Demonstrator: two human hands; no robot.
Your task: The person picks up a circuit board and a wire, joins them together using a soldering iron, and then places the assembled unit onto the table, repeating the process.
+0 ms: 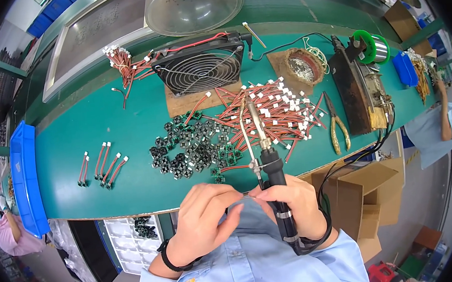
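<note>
The right hand (302, 204) grips the soldering iron (272, 166), probably stiff, best held by its dark handle (287, 227); the left hand (203, 215) pinches something thin (247, 196), indistinct.

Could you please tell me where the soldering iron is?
In the head view, the soldering iron is just right of centre in the right hand, its metal end overlapping the pile of red wires.

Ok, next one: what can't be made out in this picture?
Head view: exactly what the thin piece between the left hand and right hand is; both hands cover most of it.
Head view: whether the soldering iron touches the red wires beneath its tip; from above they overlap.
Head view: the far rim of the metal shade; the upper edge cuts it off.
</note>
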